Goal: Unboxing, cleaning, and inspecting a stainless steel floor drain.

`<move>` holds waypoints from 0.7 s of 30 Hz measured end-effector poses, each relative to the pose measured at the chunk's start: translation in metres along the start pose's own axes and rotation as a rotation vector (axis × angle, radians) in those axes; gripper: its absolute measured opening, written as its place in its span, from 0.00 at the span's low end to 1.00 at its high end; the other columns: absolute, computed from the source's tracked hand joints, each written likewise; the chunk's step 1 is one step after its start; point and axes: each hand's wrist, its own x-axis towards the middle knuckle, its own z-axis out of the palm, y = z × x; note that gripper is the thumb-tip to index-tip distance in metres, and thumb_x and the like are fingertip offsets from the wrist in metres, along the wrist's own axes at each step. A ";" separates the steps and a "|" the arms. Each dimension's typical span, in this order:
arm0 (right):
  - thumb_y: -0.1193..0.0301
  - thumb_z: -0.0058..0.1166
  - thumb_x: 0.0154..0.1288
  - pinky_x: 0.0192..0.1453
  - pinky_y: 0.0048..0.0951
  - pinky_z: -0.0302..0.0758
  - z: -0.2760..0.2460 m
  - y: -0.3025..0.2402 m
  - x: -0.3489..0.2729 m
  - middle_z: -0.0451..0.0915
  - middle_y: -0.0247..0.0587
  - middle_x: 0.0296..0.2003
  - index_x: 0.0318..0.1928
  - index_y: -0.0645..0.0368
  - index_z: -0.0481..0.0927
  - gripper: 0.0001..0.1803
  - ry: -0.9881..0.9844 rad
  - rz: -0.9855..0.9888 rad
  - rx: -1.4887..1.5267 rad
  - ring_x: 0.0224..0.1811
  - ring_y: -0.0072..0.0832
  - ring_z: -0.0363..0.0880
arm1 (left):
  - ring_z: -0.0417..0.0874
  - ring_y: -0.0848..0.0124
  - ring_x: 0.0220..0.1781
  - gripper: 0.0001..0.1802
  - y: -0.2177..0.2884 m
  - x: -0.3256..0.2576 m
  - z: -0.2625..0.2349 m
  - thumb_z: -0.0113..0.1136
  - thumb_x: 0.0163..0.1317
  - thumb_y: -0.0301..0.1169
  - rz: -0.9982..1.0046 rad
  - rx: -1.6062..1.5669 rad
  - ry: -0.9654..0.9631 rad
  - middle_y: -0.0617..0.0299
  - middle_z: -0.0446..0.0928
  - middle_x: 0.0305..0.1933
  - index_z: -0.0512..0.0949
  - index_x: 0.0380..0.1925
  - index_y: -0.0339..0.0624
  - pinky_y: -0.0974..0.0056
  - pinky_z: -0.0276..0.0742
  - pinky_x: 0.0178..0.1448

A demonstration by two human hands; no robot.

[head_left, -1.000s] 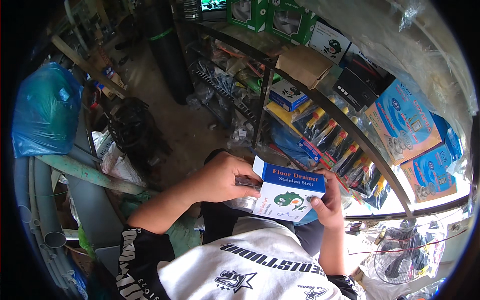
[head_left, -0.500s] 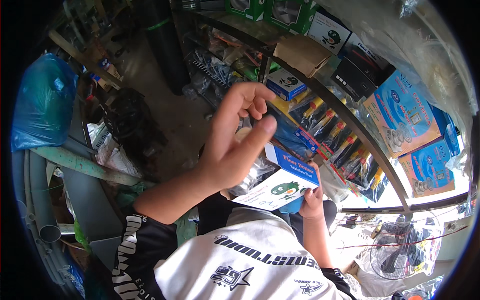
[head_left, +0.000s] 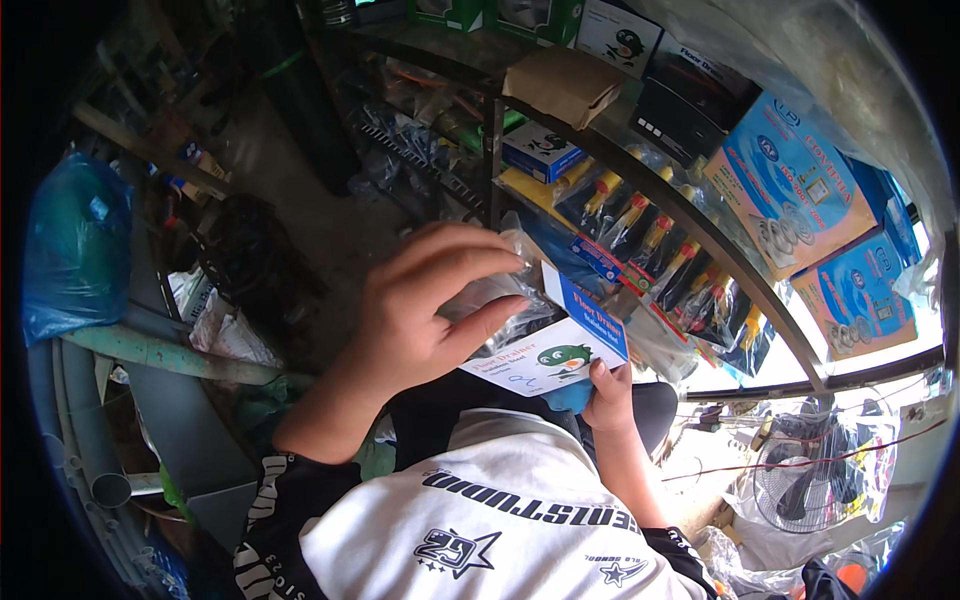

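Note:
A small white and blue cardboard box (head_left: 580,352) with a green cartoon figure is tilted in front of my chest. My right hand (head_left: 608,392) grips its right end, with the thumb on the front face and the other fingers hidden behind. From the box's left end, clear plastic wrapping (head_left: 530,290) sticks out around something shiny that I cannot make out. My left hand (head_left: 415,300) is at that end, thumb and forefinger curved and apart over the plastic. The gap between their tips is visible, and the remaining fingers are partly hidden.
On the right, a dark-framed shelf (head_left: 735,260) holds bagged tools (head_left: 650,225), blue and orange boxes (head_left: 795,190) and a brown paper package (head_left: 562,85). A fan (head_left: 800,470) stands at lower right. Grey pipes (head_left: 105,480) and a blue plastic bag (head_left: 78,250) are at left.
My left hand has come down from above the box to the plastic at its left end. The box and my right hand have shifted slightly left and up in view.

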 end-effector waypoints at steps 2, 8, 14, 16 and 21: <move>0.60 0.71 0.54 0.62 0.35 0.71 -0.003 0.002 -0.002 0.77 0.44 0.53 0.63 0.62 0.63 0.42 0.002 0.031 0.044 0.56 0.32 0.77 | 0.84 0.59 0.44 0.20 0.001 -0.004 0.003 0.74 0.47 0.24 -0.049 0.036 0.033 0.54 0.82 0.42 0.81 0.42 0.37 0.61 0.79 0.47; 0.62 0.72 0.53 0.63 0.36 0.71 -0.009 0.006 -0.002 0.76 0.44 0.54 0.64 0.61 0.61 0.43 -0.015 -0.013 0.061 0.57 0.32 0.75 | 0.80 0.59 0.40 0.38 0.010 -0.003 -0.004 0.77 0.43 0.31 -0.075 0.110 -0.155 0.53 0.81 0.44 0.75 0.58 0.39 0.60 0.77 0.44; 0.62 0.72 0.53 0.64 0.38 0.72 -0.009 0.006 -0.009 0.76 0.45 0.54 0.64 0.60 0.60 0.44 -0.042 0.043 0.120 0.57 0.34 0.76 | 0.79 0.60 0.36 0.24 -0.001 -0.004 -0.010 0.79 0.41 0.35 -0.078 0.053 -0.312 0.57 0.77 0.37 0.82 0.39 0.40 0.61 0.74 0.39; 0.61 0.72 0.53 0.64 0.39 0.72 -0.011 0.009 -0.011 0.76 0.44 0.55 0.65 0.59 0.59 0.44 -0.036 0.064 0.150 0.58 0.35 0.77 | 0.77 0.61 0.36 0.18 0.007 0.004 -0.011 0.77 0.44 0.36 -0.084 0.020 -0.280 0.60 0.75 0.35 0.80 0.32 0.42 0.61 0.73 0.41; 0.61 0.72 0.54 0.64 0.38 0.72 -0.006 0.009 -0.010 0.76 0.43 0.55 0.65 0.58 0.59 0.45 -0.075 0.034 0.161 0.58 0.34 0.77 | 0.78 0.65 0.47 0.19 0.011 0.023 -0.009 0.75 0.46 0.43 0.173 0.168 -0.237 0.66 0.73 0.34 0.74 0.17 0.46 0.50 0.64 0.56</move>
